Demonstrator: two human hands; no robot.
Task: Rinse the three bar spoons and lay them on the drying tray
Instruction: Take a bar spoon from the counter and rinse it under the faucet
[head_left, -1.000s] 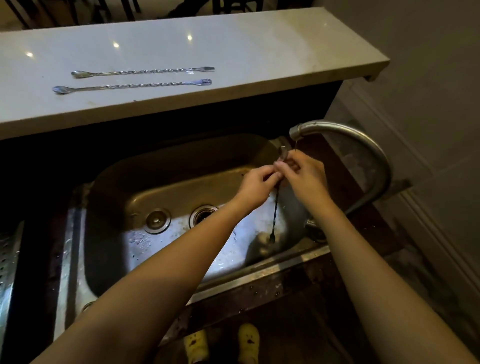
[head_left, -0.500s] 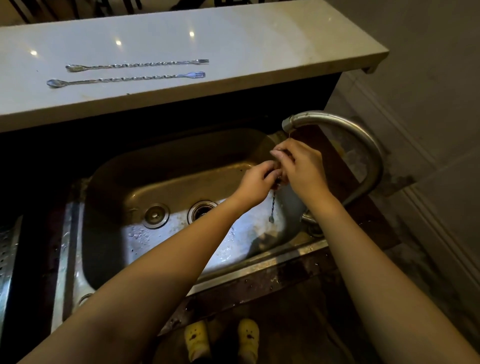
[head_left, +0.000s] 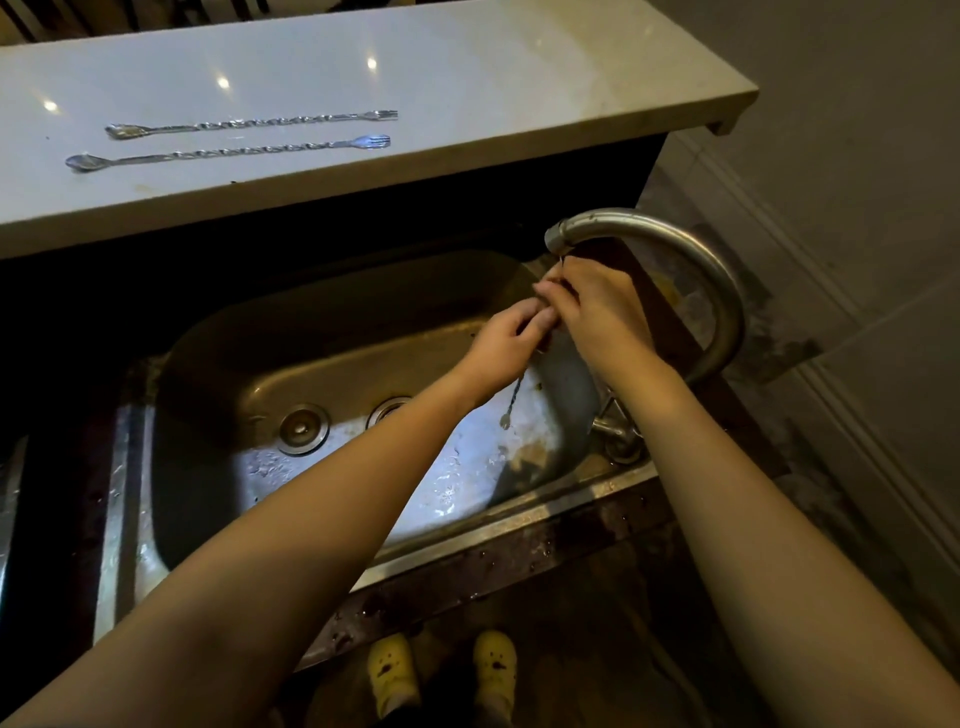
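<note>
Two grips, left grip (head_left: 511, 343) and right grip (head_left: 597, 317), are clamped on the upper end of one bar spoon (head_left: 514, 397) just below the faucet (head_left: 675, 234). Its twisted shaft hangs over the sink (head_left: 311, 364). Far spoon (head_left: 249, 123) and near spoon (head_left: 228, 152) lie parallel on the table (head_left: 467, 78).

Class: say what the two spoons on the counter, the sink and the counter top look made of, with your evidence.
Far spoon and near spoon: polished metal, likely steel; bright glints along twisted stems. Sink: seemingly brushed steel; dull grey sheen, stained. Counter top: pale polished stone or a look-alike; it mirrors lights as sharp spots.
</note>
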